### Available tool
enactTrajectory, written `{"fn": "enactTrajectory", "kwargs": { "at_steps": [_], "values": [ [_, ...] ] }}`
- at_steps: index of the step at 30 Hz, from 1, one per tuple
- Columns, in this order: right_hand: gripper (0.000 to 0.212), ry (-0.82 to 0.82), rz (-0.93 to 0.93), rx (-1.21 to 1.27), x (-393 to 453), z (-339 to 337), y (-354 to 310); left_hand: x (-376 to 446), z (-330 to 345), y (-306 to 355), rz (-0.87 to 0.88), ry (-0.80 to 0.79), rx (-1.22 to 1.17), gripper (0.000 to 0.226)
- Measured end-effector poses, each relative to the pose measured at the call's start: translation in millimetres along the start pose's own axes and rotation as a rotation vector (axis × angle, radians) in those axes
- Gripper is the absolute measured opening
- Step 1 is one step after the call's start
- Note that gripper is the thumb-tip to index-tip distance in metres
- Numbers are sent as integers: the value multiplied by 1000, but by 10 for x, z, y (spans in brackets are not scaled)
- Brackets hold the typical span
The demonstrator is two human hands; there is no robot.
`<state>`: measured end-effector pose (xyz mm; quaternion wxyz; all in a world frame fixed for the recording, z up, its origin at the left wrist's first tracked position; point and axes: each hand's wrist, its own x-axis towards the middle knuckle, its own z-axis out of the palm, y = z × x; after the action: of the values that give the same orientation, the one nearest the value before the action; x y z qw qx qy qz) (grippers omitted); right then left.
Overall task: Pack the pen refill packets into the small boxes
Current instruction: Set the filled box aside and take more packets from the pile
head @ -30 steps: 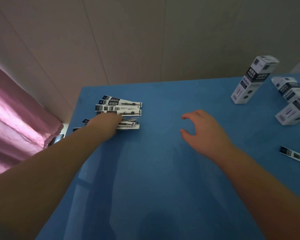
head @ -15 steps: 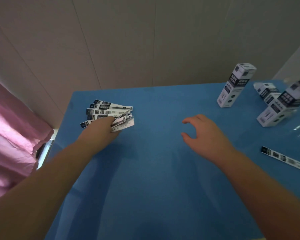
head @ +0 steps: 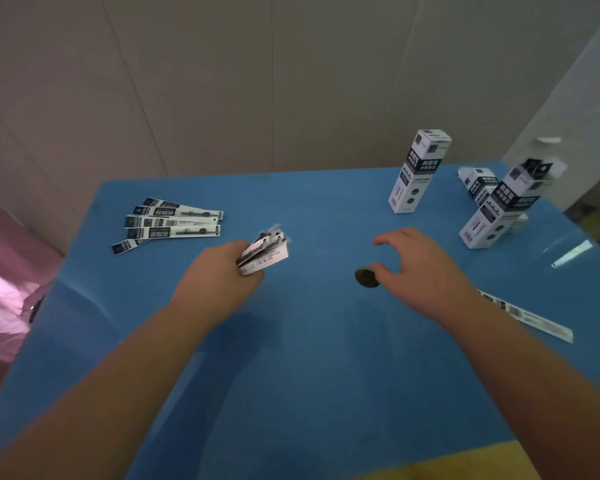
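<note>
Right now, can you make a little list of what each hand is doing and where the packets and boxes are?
left hand: grips a bunch of packets above the blue table
right hand: hovers over the table, fingers loosely curled, holding nothing
fanned packets: lying far left
single packet: lying by the right forearm
upright box: far right of centre
other boxes: right edge, blurred

Blue table (head: 309, 358) w/ small dark round spot (head: 367, 277) mid-top. Pink cloth (head: 4, 289) at left edge. Pale panelled wall (head: 257, 81) behind. Yellow strip (head: 465, 462) bottom right.
</note>
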<state>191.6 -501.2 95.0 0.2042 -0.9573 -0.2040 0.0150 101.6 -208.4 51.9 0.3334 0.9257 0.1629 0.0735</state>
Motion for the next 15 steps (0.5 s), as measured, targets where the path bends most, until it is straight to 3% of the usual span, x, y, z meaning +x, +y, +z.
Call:
{"fn": "enactTrajectory", "kwargs": {
  "at_steps": [6,15],
  "values": [
    [43,-49,-42,-2,19,-250,556,-63,422,572,-51,-24,0,10],
    [44,-129,-88,-2,-136,-829,2120,-234,1559,1994,-52,-38,6,18]
  ]
}}
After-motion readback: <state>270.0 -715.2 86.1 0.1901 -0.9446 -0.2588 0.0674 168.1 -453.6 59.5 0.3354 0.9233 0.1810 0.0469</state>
